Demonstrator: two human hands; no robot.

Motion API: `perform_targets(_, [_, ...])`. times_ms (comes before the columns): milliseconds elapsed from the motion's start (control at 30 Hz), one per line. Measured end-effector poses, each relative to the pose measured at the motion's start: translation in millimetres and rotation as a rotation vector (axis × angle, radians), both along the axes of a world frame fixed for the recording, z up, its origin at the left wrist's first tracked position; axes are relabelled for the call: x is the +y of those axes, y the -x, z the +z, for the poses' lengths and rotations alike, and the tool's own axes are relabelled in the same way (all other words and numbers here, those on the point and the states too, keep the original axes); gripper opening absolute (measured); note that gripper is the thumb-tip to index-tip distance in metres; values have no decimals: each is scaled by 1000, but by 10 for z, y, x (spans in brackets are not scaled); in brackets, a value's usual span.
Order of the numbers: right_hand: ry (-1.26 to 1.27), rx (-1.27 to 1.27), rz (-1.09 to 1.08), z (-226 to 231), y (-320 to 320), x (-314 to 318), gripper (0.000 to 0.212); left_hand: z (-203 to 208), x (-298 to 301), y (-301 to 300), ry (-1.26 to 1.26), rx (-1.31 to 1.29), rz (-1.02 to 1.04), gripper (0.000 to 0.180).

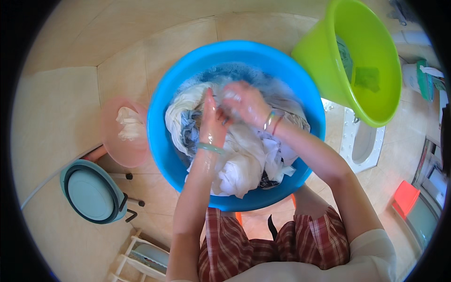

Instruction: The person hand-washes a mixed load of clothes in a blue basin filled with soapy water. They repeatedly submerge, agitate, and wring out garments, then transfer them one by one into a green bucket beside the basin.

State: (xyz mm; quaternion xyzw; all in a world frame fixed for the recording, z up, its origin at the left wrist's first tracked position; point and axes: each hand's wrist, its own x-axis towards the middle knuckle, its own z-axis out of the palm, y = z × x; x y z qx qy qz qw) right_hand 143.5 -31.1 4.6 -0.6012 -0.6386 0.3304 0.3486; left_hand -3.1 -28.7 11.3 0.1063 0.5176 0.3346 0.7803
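A big round blue basin (162, 157) holds soapy water and a heap of wet, mostly white laundry (242, 169). Over the heap, my left hand (214, 124) wears a green bangle; one finger points away from me and the others curl inward. My right hand (249, 104), with bracelets at the wrist, is bent in close to it, its fingers curled and smeared by motion. A small greyish patch shows between the hands, too blurred to name. A pale blue cloth (190, 131) lies left of my left hand, beside cream fabric (185, 103).
A lime green tub (319, 61) with green cloths inside stands at the far right. Beside it is a white squat toilet (350, 157). Left are a pink basin (112, 145) with white cloth and a folded teal basin (91, 192). A white rack (127, 258) stands near left.
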Motion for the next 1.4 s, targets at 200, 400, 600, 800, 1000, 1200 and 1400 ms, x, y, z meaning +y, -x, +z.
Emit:
perform_targets(200, [-220,-34,390,1078,431,-665,14,213,233,177,26,-337,-121,58])
perform_targets(400, [-383,-72,357,1072,861,-506,18,-87,164,674,157,-945,-137,49])
perform_targets(600, [-516,69,122,798,890,-195,18,16,-91,402,-60,-563,209,47])
perform_targets(800, [-188,-233,54,-11,154,280,9,321,-213,46,-45,-46,335,45])
perform_targets(1000, [77,-477,-133,-518,-286,177,19,51,-73,-16,-83,-39,130,55])
perform_targets(1200, [79,-735,95,-743,-368,-146,30,-132,186,14,51,-51,27,67])
perform_targets(1400, [274,-142,-53,-503,55,32,20,-388,189,251,-51,-39,-90,65])
